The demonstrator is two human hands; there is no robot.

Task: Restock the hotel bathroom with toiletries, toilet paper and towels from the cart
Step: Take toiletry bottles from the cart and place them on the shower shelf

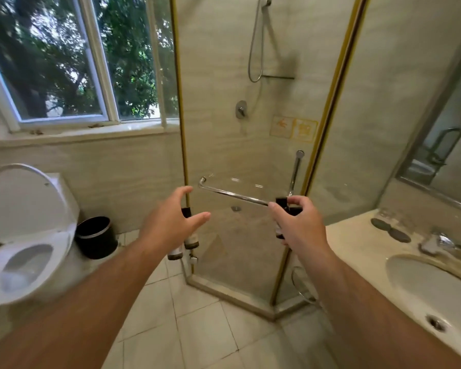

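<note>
Two bottles [191, 242] with black caps are held in the left hand [165, 222], just left of the frame's centre. Their bases are seen below the palm, and one cap shows between the thumb and forefinger, which are spread wide. The fingers that clamp the bottles are hidden behind the palm.

A third bottle [280, 203] is pinched at its black cap between the thumb and curled forefinger of the right hand [301, 225], just right of centre. Its pale body is seen below the thumb. A further dark shape beside that cap cannot be made out.

The hands are held apart at about the same height, in front of the glass door [245, 249] of the shower. The door's chrome bar [232, 194] is seen between them, its right end hidden behind the third bottle. Whether the bar is touched cannot be told.

At the lower left a toilet [24, 235] is seen with its lid raised, and a black bin [96, 237] is set just beside it. A window [64, 62] fills the upper left. At the lower right a basin [423, 283] is set in a counter [357, 235], with a tap [441, 242] behind it and a mirror [453, 134] at the right edge.
</note>
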